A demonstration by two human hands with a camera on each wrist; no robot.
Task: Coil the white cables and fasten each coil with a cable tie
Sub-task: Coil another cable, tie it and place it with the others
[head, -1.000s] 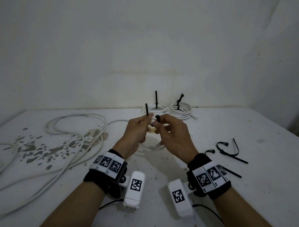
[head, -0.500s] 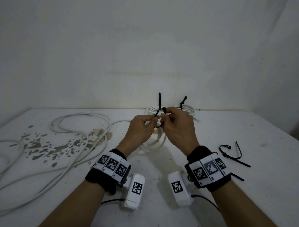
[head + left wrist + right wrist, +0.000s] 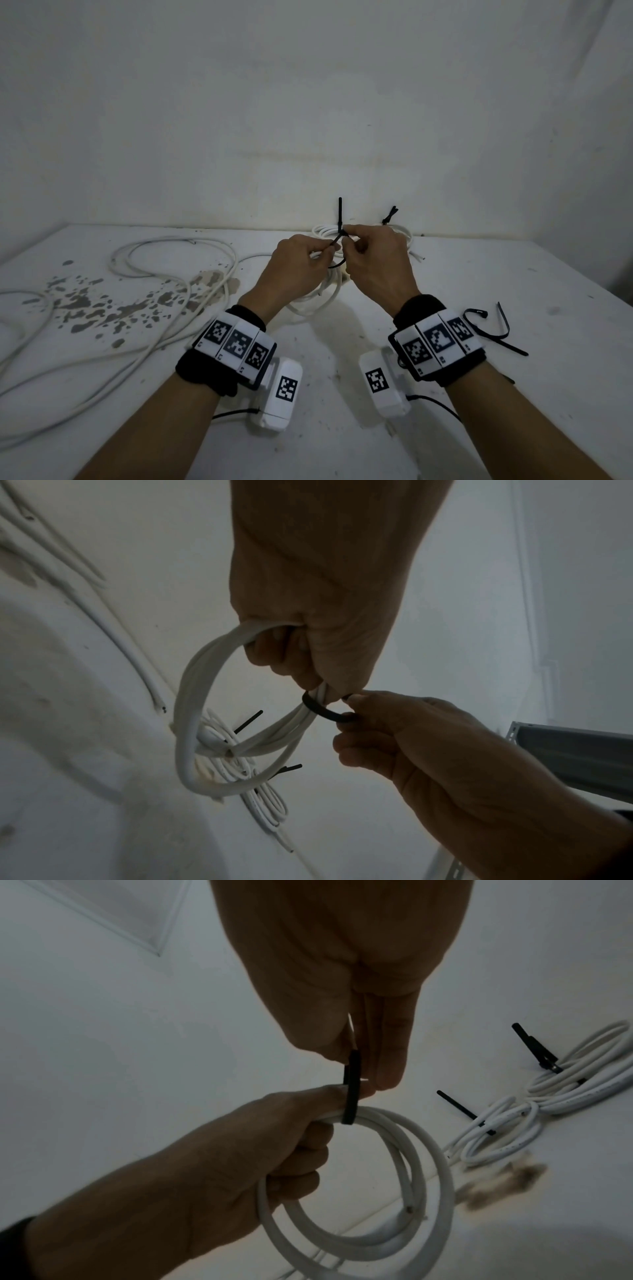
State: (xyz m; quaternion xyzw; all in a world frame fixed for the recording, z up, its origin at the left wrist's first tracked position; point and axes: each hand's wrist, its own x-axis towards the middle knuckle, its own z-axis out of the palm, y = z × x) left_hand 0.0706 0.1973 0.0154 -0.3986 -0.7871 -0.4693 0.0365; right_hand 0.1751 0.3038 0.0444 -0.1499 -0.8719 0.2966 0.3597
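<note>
My left hand (image 3: 318, 255) grips a small coil of white cable (image 3: 322, 298) and lifts it above the table; the coil (image 3: 192, 696) hangs from the curled fingers. A black cable tie (image 3: 337, 243) loops round the coil's bundled strands (image 3: 320, 710). My right hand (image 3: 352, 241) pinches the tie (image 3: 352, 1088) between thumb and forefinger, just beside the left thumb (image 3: 329, 1096). The tie's two ends meet between the two hands; whether they are joined is hidden by the fingertips.
Two tied white coils (image 3: 325, 233) (image 3: 402, 231) lie against the back wall, black tie tails sticking up. Long loose white cables (image 3: 171, 270) sprawl over the stained left side of the table (image 3: 342, 445). Spare black ties (image 3: 493, 329) lie at the right.
Both hands rose and moved toward the back wall with the coil. The tie's ends, held apart a second ago, have come together into a loop round the coil.
</note>
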